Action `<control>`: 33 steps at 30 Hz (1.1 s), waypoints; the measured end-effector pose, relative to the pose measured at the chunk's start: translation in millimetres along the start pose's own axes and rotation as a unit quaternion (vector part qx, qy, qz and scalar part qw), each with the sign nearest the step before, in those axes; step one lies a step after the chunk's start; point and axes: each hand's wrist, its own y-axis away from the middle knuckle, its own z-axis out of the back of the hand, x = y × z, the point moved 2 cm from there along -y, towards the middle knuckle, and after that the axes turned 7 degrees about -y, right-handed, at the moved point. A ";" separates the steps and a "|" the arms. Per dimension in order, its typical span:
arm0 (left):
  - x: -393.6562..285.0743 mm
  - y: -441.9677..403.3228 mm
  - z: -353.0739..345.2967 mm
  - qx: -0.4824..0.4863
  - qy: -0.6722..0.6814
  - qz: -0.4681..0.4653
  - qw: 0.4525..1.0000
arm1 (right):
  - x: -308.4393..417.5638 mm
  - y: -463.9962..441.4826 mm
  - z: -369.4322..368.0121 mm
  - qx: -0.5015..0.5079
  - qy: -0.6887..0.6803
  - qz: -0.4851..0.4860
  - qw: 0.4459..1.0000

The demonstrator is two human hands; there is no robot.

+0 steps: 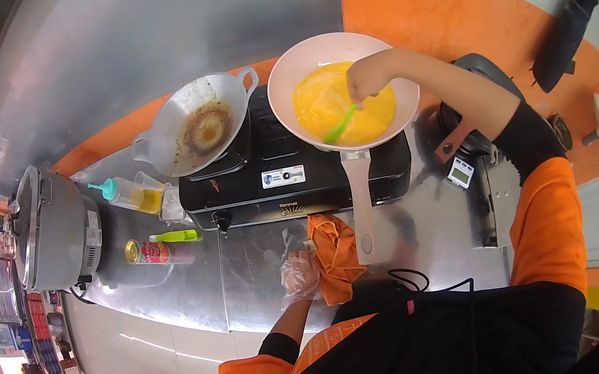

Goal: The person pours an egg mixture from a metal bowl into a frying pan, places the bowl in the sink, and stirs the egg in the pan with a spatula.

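My right hand is closed around the handle of a bright green spatula. The spatula's head dips into yellow liquid, which looks like beaten egg, in a pale pink frying pan. That pan stands on the right side of a black gas stove, its handle pointing toward me. In a clear plastic glove, my left hand rests low on the counter against an orange cloth, apparently gripping its left edge; the fingertips are partly hidden.
A stained metal wok sits on the left burner. Left of the stove are a squeeze bottle, a green-handled tool, a can and a large grey cooker. On the right are a timer and a dark pan.
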 end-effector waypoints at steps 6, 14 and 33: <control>3.7 0.7 -5.3 -0.002 0.015 -0.002 1.000 | -1.4 -64.6 0.1 -0.184 0.056 0.099 0.976; 1.2 -0.4 2.2 0.000 0.016 -0.009 1.000 | -15.3 -59.7 5.8 -0.320 -0.079 -0.187 0.925; 0.9 0.1 1.1 -0.023 0.011 -0.020 0.999 | -61.8 58.7 -11.4 -0.324 0.189 -0.203 0.905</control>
